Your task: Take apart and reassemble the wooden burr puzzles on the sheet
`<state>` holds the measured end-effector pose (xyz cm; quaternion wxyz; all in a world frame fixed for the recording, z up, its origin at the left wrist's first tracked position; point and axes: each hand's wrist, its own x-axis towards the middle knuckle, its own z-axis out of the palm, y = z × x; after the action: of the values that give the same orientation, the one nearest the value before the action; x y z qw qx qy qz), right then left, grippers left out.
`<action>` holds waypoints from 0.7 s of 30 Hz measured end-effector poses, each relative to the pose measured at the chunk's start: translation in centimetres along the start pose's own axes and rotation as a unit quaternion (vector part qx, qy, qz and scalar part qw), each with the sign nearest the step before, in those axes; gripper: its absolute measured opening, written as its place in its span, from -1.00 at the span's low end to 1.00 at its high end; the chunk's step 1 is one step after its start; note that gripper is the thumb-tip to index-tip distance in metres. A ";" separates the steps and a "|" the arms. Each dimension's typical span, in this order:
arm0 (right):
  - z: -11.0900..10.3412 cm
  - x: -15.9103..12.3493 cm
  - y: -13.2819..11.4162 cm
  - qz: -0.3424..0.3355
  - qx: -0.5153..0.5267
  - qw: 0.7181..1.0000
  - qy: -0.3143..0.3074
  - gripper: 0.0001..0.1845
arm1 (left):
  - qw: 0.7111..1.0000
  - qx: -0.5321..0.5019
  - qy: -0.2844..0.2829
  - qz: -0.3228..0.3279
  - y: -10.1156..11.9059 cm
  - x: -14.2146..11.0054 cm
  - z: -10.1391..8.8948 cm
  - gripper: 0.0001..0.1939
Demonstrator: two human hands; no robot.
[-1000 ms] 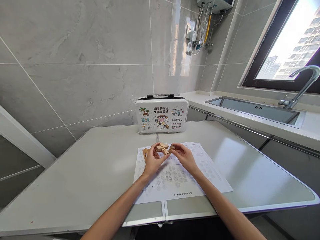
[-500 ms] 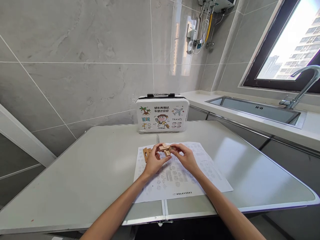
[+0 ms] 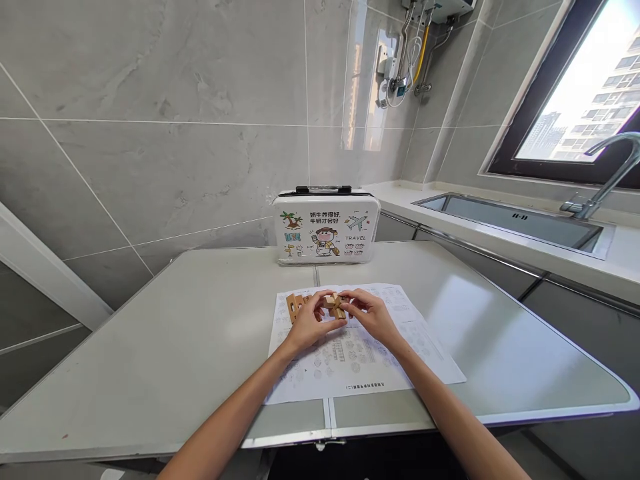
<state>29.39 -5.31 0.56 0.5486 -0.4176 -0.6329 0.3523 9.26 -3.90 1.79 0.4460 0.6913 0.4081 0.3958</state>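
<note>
Between my hands, above the printed sheet (image 3: 360,373), is a small wooden interlocking puzzle (image 3: 336,305) made of crossed light-brown pieces. My left hand (image 3: 309,325) is closed on its left side, thumb below and fingers behind. On the opposite side my right hand (image 3: 371,316) pinches the puzzle between thumb and forefinger. Other wooden pieces (image 3: 294,305), with cut-out notches, rest on the paper just past my left hand, which partly hides them. Small diagrams and text cover the sheet.
A white cartoon-printed case (image 3: 326,230) with a black handle stands at the back of the pale folding table (image 3: 200,347). To the right, a counter holds a sink (image 3: 515,223) and a faucet (image 3: 600,180) below a window. Grey tiled wall rises behind.
The wooden pieces in my hands have turned and now form a more compact cross. Both hands stay in nearly the same place, and the view has shifted slightly.
</note>
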 end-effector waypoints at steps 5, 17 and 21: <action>0.1 0.0 -0.4 0.011 0.014 1.000 0.004 -0.60 | 0.999 -0.052 0.002 0.004 0.1 0.1 0.1 -0.29; 0.7 0.1 0.5 0.108 0.026 0.992 -0.057 -0.35 | 0.992 -0.123 -0.020 0.001 -0.4 0.3 0.1 -0.24; 0.5 0.0 -0.2 0.149 0.080 0.979 -0.116 -0.32 | 0.995 -0.088 -0.035 0.016 -0.6 0.2 -0.2 -0.23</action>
<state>28.91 -5.39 0.68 0.4449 -0.4181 -0.5925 0.5255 8.97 -3.51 1.30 0.5128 0.6689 0.3446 0.4134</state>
